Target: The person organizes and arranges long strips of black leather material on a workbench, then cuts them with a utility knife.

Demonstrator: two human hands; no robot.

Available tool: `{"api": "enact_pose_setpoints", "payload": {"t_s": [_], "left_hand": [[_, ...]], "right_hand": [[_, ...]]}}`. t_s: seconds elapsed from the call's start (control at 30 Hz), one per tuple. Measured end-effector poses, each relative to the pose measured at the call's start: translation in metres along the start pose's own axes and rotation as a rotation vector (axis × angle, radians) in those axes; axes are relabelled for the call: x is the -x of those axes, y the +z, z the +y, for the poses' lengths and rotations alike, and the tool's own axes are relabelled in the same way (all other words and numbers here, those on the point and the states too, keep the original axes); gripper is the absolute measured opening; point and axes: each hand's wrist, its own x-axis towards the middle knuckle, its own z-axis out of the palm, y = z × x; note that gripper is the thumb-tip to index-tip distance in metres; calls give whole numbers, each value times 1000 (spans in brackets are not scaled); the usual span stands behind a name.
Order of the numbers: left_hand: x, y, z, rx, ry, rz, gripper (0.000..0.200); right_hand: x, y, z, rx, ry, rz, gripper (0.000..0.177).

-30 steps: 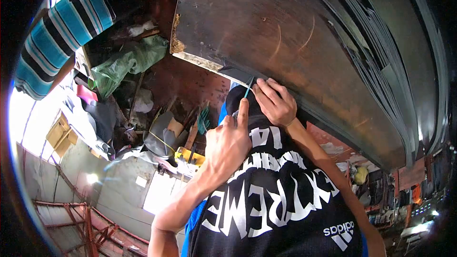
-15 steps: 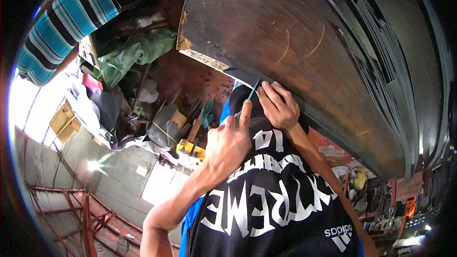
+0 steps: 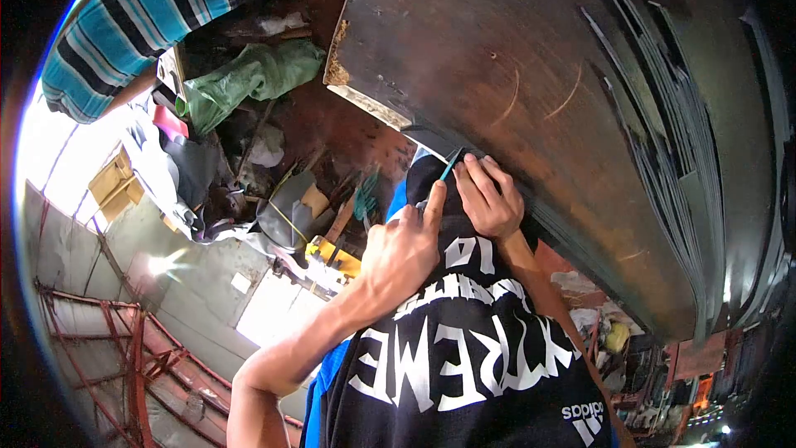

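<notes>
Brown tabletop [image 3: 464,41], dark strips [image 3: 667,129], cluttered room [image 3: 195,274], left grip [image 3: 402,253] closed on blue tool [image 3: 449,170], right grip [image 3: 491,199] curled, hold unclear.

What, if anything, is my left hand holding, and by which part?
Your left hand holds a thin teal tool by its near end, index finger extended along it.

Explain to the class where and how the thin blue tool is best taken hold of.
I would grip the thin blue tool by its near end, coming from the person's left, with the index finger along its length. It is slim and straight, and slants away from the left hand to the edge of the board, where the right hand's fingertips lie close to its far end.
</notes>
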Motion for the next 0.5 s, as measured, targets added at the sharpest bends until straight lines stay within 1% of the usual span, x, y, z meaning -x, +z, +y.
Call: {"api": "enact_pose_setpoints", "payload": {"t_s": [0.03, 0.07, 0.13, 0.2, 0.27, 0.3, 0.33, 0.4, 0.43, 0.47, 0.5], "left_hand": [[-1, -2, 0, -12, 22, -6, 69], [1, 3, -1, -7, 13, 5, 69], [0, 18, -7, 26, -1, 50, 85], [0, 26, -14, 27, -7, 112, 83], [2, 29, -19, 43, 65, 187, 72], [3, 41, -25, 45, 90, 262, 75], [3, 55, -32, 45, 117, 272, 75], [0, 86, -51, 72, 182, 471, 75], [-3, 96, -60, 108, 236, 558, 71], [-8, 105, -68, 116, 255, 564, 71], [-13, 111, -74, 143, 310, 637, 69]], "right_hand": [[0, 0, 0, 7, 9, 2, 20], [1, -1, -2, 3, -5, 1, 20], [0, 0, -1, 5, 19, 7, 20], [-1, 0, -2, 16, 14, 16, 20], [-3, 2, -3, 39, 12, 32, 20], [-2, 2, -4, 32, 16, 46, 20], [-3, 2, -4, 30, 25, 64, 20], [-2, 0, -6, 82, 35, 78, 19], [-3, 0, -6, 75, 32, 89, 20], [-3, 1, -6, 66, 25, 96, 20], [-2, 2, -7, 65, 34, 106, 20]]}}
